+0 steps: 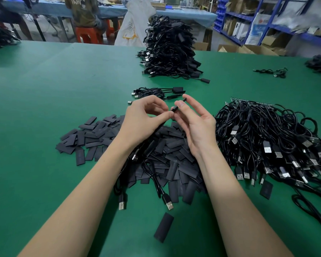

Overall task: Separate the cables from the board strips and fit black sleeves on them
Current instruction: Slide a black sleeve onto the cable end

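My right hand [196, 125] pinches a flat black sleeve [180, 105] edge-on between thumb and fingers, above the table. My left hand [145, 119] is curled, and its thumb and forefinger meet the sleeve's near end; what it holds there is hidden by the fingers. A black cable with USB plugs [168, 203] trails down from under my left wrist onto the pile of loose black sleeves [167, 156]. To the right lies a tangled heap of cables [267, 138] on green board strips [237, 100].
A tall stack of sleeved cables [170, 51] stands further back, with a small bundle of them [156, 91] in front of it. One sleeve [163, 227] lies near the front edge. Stray cables [272, 72] lie far right. A seated person [83, 12] and shelves are beyond the green table [44, 89].
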The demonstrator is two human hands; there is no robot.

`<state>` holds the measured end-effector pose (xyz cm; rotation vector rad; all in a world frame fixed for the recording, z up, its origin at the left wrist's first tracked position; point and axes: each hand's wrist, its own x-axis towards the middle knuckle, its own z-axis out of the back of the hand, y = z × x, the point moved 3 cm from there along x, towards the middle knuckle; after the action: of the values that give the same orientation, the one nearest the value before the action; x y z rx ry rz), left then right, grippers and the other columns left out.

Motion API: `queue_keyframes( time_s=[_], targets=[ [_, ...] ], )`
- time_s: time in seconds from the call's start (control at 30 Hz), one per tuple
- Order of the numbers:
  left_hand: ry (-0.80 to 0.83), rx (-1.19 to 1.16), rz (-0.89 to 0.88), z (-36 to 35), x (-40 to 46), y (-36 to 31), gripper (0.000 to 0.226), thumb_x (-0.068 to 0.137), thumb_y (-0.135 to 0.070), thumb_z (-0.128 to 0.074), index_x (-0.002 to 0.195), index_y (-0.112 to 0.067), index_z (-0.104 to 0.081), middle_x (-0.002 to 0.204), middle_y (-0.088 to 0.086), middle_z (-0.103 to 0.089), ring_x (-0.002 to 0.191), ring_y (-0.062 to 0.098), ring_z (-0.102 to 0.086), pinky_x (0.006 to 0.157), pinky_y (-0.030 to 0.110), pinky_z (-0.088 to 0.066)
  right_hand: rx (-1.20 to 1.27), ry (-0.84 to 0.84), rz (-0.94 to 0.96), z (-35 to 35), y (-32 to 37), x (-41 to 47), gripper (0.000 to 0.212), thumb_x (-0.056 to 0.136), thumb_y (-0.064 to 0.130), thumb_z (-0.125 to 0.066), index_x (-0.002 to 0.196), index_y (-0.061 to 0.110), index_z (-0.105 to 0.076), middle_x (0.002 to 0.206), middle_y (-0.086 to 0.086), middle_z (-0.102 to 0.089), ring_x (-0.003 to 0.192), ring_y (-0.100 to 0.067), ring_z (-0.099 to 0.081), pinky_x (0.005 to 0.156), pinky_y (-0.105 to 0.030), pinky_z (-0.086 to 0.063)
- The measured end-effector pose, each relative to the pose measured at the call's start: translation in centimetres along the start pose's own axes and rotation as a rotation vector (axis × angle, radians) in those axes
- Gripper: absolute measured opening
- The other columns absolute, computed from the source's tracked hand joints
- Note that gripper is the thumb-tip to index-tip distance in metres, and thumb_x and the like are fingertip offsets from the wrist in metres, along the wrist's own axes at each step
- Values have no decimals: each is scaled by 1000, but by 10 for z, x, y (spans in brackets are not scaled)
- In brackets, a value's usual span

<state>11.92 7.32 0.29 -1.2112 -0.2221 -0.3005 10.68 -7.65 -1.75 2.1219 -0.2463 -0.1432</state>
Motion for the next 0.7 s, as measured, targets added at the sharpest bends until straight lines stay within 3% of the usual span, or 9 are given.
queue_keyframes(
  time_s=[0.23,0.47,0.6,0.7],
  targets=[
    [-4,24,25,3,-1,0,11,83,-23,-83,82,-16,-75,68,-9,-71,62,-3,-62,63,8,-41,-13,4,1,-2,-2,-1,22,90,0,-73,105,16,-74,90,-6,-79,85,-15,-75,78,-25,-60],
    [9,7,31,3,-1,1,11,84,-22,-82,84,-15,-74,70,-2,-73,61,3,-63,64,12,-45,-23,-8,3,-3,-1,-3,23,90,1,-73,110,14,-73,90,-7,-78,83,-15,-74,78,-25,-60],
    [23,-50,54,3,-1,-1,11,88,-18,-79,89,-10,-72,76,6,-74,74,17,-76,68,24,-57,-25,-8,-15,-2,1,-2,30,92,14,-75,121,18,-71,101,-7,-78,90,-16,-75,78,-27,-60],
    [2,-108,94,5,1,0,10,89,-17,-78,90,-9,-72,82,11,-74,73,23,-77,72,40,-63,-11,-13,-40,4,5,-1,22,96,27,-70,117,24,-67,101,-8,-79,93,-22,-77,79,-30,-62]
  ],
)
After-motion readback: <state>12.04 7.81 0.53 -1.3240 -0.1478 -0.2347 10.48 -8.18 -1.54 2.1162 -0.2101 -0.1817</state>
